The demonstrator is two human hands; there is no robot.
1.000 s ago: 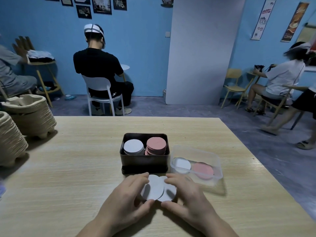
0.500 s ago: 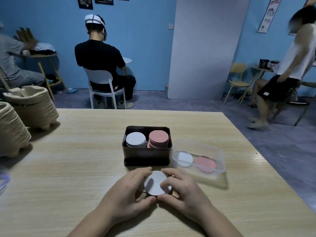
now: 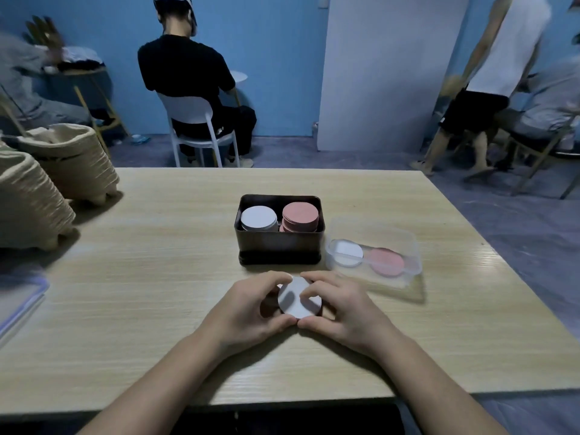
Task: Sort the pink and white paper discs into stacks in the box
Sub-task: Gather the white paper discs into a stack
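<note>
I see both hands low on the wooden table (image 3: pixel 150 277), closed around one small pile of white discs (image 3: pixel 298 298). Left hand (image 3: pixel 251 312) curls round the pile's left edge, thumb at the near rim. Right hand (image 3: pixel 340 309) grips the right edge, its forefinger lying across the top disc and its thumb meeting the left thumb at the near rim. The pile is tilted up a bit toward me; I can't tell how many discs are in it. A bit of pink shows under the pile's left side, mostly hidden in shadow, so I can't say what it is.

Just beyond the hands stands the dark box (image 3: pixel 279 246), open at the top. Inside it are two stacks side by side: white stack (image 3: pixel 259 217) on the left, pink stack (image 3: pixel 300 215) on the right. The pink one looks looser, with discs fanned out at its lower edge. Both tops sit near the box rim.

To the right of the box, almost touching it, is a clear plastic tub (image 3: pixel 392 233). It holds one white disc (image 3: pixel 346 253) on the left and a pink disc (image 3: pixel 385 262) on the right, lying flat and about edge to edge.

Far left of the table: two stacks of beige pulp trays (image 3: pixel 62 158). A flat clear container (image 3: pixel 18 306) sits at the left edge, contents unreadable.
</note>
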